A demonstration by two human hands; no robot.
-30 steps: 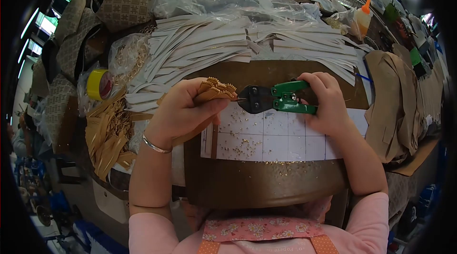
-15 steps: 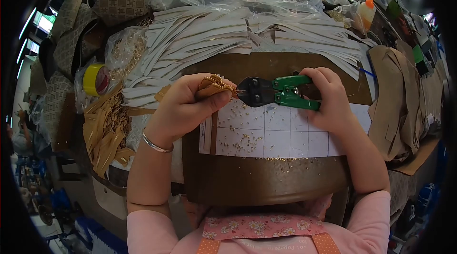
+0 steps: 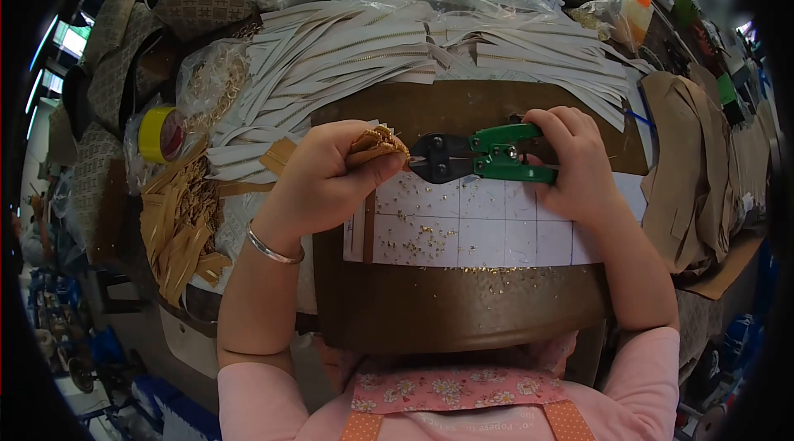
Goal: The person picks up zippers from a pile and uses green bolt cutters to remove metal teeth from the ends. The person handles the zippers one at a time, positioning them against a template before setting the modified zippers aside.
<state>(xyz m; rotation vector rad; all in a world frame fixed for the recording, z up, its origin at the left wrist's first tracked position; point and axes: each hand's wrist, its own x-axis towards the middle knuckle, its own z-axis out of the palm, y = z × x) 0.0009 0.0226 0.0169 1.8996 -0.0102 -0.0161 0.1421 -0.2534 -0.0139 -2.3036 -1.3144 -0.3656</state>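
Observation:
My left hand (image 3: 331,172) is closed around a folded bunch of tan zipper tape (image 3: 374,147) with gold metal teeth along its edge. The fingers of my right hand (image 3: 579,161) wrap the green handles of a pair of cutting pliers (image 3: 488,155). Their black jaws point left and meet the edge of the zipper tape beside my left thumb. Whether the blades are closed on a tooth is too small to tell. Below the tool, loose gold zipper teeth (image 3: 426,238) lie scattered over a white gridded sheet (image 3: 517,238).
White zipper strips (image 3: 347,52) spread across the back. Tan zipper strips (image 3: 178,226) are heaped at left, near a yellow tape roll (image 3: 159,135). Brown cut pieces (image 3: 691,168) stack at right. A brown curved board (image 3: 463,309) lies under the sheet. A glue bottle (image 3: 637,15) stands at back right.
The whole view has shifted slightly. Both hands keep their grips, and the pliers stay at the zipper tape with only a small change of angle.

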